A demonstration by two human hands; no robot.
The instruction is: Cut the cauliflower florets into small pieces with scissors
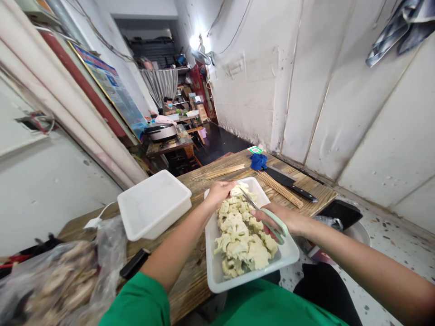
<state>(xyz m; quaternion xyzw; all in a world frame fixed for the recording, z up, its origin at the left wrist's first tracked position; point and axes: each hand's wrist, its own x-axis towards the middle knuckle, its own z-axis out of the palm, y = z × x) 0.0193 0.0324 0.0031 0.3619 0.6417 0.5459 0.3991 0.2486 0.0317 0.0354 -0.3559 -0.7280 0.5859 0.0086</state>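
A white rectangular tray [217, 271] on the wooden table holds a heap of cauliflower florets [243, 237]. My left hand [218, 192] is closed on a floret at the tray's far end. My right hand [283, 220] grips green-handled scissors [272, 222], whose blades point toward the floret in my left hand.
An upturned white tub [152, 203] lies left of the tray. Bamboo skewers [282, 188], a black-handled cleaver [292, 183] and a blue cloth [258, 160] lie at the table's far end. A plastic bag of mushrooms [61, 280] and a black phone [134, 263] sit near left.
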